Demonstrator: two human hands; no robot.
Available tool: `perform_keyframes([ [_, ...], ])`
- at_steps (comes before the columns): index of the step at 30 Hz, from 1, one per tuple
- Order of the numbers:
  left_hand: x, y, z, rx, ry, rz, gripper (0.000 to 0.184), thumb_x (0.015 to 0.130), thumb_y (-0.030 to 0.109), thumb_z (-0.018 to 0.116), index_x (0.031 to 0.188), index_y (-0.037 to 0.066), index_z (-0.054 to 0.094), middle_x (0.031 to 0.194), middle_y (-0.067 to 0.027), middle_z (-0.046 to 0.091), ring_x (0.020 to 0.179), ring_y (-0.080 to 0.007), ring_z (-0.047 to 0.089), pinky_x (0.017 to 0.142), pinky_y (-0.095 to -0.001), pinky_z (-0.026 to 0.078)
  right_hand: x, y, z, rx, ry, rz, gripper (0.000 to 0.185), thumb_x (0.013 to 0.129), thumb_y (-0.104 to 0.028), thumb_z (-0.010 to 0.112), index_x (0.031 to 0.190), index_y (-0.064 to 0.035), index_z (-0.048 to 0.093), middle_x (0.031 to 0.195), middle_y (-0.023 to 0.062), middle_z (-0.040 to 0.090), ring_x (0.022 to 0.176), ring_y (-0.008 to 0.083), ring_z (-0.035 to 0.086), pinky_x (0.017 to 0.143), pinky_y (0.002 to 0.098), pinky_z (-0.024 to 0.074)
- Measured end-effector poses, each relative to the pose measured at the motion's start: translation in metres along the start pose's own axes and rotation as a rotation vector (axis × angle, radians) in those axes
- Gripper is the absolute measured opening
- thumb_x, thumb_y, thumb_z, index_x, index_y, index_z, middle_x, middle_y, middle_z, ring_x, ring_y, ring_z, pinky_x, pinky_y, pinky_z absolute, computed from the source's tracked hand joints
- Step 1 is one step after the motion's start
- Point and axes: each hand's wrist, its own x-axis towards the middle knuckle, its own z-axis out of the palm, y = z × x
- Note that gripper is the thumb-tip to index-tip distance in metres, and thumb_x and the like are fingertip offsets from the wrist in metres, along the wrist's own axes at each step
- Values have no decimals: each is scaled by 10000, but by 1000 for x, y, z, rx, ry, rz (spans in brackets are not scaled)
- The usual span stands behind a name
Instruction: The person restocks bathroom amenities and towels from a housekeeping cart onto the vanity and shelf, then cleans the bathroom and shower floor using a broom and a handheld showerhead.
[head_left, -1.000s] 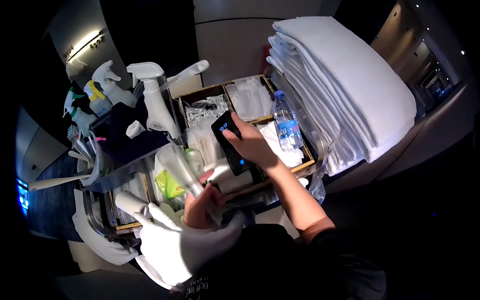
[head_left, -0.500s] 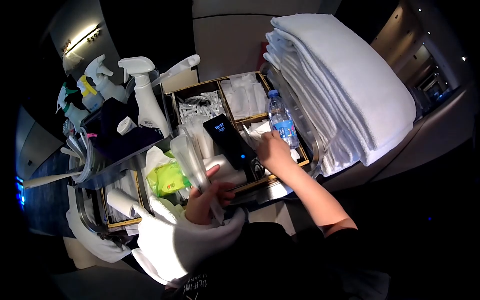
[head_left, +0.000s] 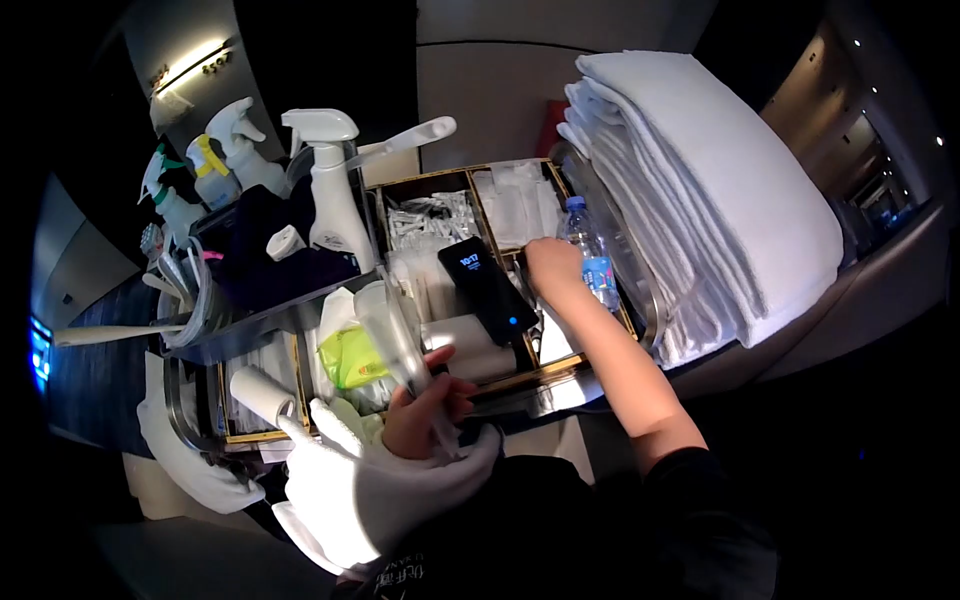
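My left hand (head_left: pixel 428 412) is wrapped round translucent plastic packets (head_left: pixel 388 335), and a white towel (head_left: pixel 345 490) hangs over that forearm. My right hand (head_left: pixel 556 268) is closed over a right-hand compartment, beside a water bottle (head_left: pixel 592 255) with a blue cap. Its fingertips are hidden, so what they hold cannot be made out. White paper items (head_left: pixel 553 335) lie below that hand. A black phone (head_left: pixel 487 290) with a lit screen rests on the tray's packets, left of the right hand. A green packet (head_left: pixel 350 357) lies left of the plastic packets.
A tall stack of folded white towels (head_left: pixel 710 190) stands at the right. Spray bottles (head_left: pixel 335 195) and a bin with dark cloth (head_left: pixel 255 250) fill the left. Wood-edged compartments (head_left: pixel 480 215) hold small packets. A white roll (head_left: pixel 262 395) sits at the lower left.
My right hand has let go of the phone, which now lies on the tray, and has moved right to the compartment by the bottle. My left hand still holds the plastic packets.
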Motion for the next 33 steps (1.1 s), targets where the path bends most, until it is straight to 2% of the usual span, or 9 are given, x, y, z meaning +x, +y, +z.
perform_keyframes([
  [5, 1, 0, -5, -37, -10, 11, 364, 898, 132, 487, 1249, 53, 430, 858, -117, 628, 698, -152, 589, 609, -263, 464, -15, 15, -12, 403, 192, -13, 124, 758, -72, 524, 777, -43, 643, 817, 151, 650, 756, 294, 637, 599, 406, 483],
  [12, 7, -2, -4, -9, -54, 139, 369, 910, 163, 489, 1257, 62, 414, 874, -94, 606, 787, -196, 604, 653, -297, 489, -45, 30, -47, 1312, 811, 44, 110, 906, -119, 491, 853, -23, 490, 611, -33, 443, 577, 42, 398, 519, 194, 346],
  [16, 6, -3, 22, -198, 17, 116, 354, 903, 152, 505, 1230, 37, 430, 1005, -119, 559, 903, -241, 587, 718, -354, 515, -93, -27, -66, 992, 423, -244, 47, 845, -81, 532, 843, -34, 527, 657, 89, 566, 623, 130, 563, 566, 240, 434],
  [17, 6, -6, 22, -329, 12, 53, 334, 901, 130, 506, 1211, 23, 444, 1039, -131, 543, 930, -251, 582, 742, -369, 522, -97, -38, -60, 1093, -10, -149, 55, 823, -95, 558, 851, -50, 542, 657, 101, 580, 611, 142, 587, 557, 246, 449],
  [19, 4, -5, 18, -242, -22, 66, 293, 883, 117, 530, 1152, 12, 479, 1007, -132, 570, 875, -240, 599, 696, -340, 526, -92, -58, -44, 1030, 274, -379, 70, 822, -123, 565, 839, -56, 552, 642, 94, 572, 628, 125, 585, 565, 263, 454],
  [21, 4, -3, 7, 8, 144, 71, 240, 857, 103, 555, 1078, 15, 523, 942, -127, 602, 795, -216, 610, 642, -307, 520, -51, -60, -33, 1158, -230, -523, 124, 824, -174, 579, 808, -51, 581, 662, 99, 587, 601, 145, 593, 552, 283, 456],
  [25, -16, 11, 3, 9, 68, -40, 177, 843, 105, 563, 1001, 25, 551, 853, -82, 616, 700, -161, 594, 597, -264, 491, 81, -82, -31, 751, 110, -411, 260, 841, -271, 558, 851, -25, 639, 770, 115, 653, 656, 258, 624, 614, 334, 487],
  [27, -30, 16, 0, 72, 78, -33, 178, 844, 106, 561, 1003, 27, 547, 849, -72, 611, 687, -147, 584, 600, -259, 486, 130, -111, -20, 540, -377, -158, 434, 764, -416, 632, 927, -14, 650, 900, 165, 652, 858, 309, 625, 753, 369, 491],
  [33, -54, 35, -9, 55, 208, 79, 219, 853, 120, 558, 1047, 25, 524, 865, -80, 612, 711, -148, 584, 606, -256, 485, 151, -164, 34, 216, -446, -319, 710, 578, -469, 781, 1055, 26, 604, 1150, 197, 560, 1051, 307, 554, 889, 370, 446],
])
